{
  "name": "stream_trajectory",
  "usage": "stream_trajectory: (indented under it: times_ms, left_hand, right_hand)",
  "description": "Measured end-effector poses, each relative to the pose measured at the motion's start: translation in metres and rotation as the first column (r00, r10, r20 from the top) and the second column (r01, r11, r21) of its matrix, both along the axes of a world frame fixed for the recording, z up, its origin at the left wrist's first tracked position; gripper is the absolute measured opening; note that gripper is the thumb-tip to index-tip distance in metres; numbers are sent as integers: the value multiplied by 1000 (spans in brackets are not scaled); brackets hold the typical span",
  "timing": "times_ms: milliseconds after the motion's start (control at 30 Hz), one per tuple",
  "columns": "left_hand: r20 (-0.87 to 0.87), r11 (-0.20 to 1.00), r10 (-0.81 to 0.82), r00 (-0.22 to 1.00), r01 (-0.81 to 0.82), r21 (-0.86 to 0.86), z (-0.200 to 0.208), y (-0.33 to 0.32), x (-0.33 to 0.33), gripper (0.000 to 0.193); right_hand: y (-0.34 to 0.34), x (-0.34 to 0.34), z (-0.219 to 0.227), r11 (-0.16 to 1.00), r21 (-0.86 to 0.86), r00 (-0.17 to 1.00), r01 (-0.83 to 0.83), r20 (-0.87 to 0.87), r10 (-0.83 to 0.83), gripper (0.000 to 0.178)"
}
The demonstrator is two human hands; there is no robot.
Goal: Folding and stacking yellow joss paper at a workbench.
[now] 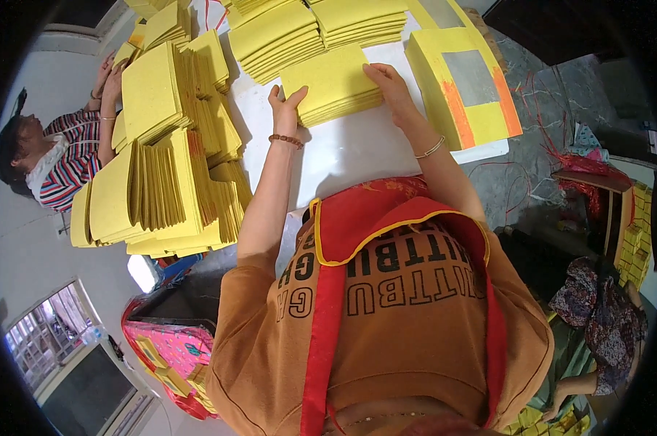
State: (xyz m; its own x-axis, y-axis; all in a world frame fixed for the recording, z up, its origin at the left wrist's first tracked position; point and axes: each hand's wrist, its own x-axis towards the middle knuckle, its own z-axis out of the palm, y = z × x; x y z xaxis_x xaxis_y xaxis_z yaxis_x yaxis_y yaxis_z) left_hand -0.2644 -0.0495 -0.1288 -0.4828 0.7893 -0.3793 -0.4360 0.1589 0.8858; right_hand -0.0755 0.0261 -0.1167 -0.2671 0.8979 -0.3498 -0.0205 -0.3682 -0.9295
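A stack of yellow paper sheets (332, 76) lies on the white tabletop (343, 156) in front of me. My left hand (288, 107) grips its left end, thumb on top and fingers along the side. At the stack's right end, my right hand (391, 89) holds the far corner, with the fingertips over the top edge. Just beyond stand more yellow paper bundles (277, 36) in layers. To the right is a taller pile of yellow sheets (481, 120) with a grey patch and orange bands on its top sheet.
Folded yellow paper bundles (154, 94) are heaped high along the left. Past them a person in a striped top (70, 156) handles similar paper. Red strings (590, 174) lie at the right. Another person (597, 320) bends over yellow bundles at the lower right.
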Motion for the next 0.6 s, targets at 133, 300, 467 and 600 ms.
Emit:
stream_trajectory:
  times_ms: [133, 300, 467, 600]
  left_hand:
    - [62, 999, 20, 998, -22, 31, 18, -2, 2, 93]
    - [-221, 986, 169, 961, -164, 38, 21, -16, -1, 79]
    - [-735, 953, 267, 624, -55, 299, 56, -48, 38, 51]
    - [-581, 928, 40, 813, 186, 324, 61, -58, 80, 25]
  right_hand:
    - [-11, 5, 25, 996, 36, 996, 83, -19, -82, 56]
    - [-35, 38, 65, 975, 153, 987, 158, -53, -152, 45]
    - [-44, 90, 89, 981, 193, 987, -2, -155, 32, 31]
    - [-16, 130, 104, 951, 310, 995, 10, -102, 22, 30]
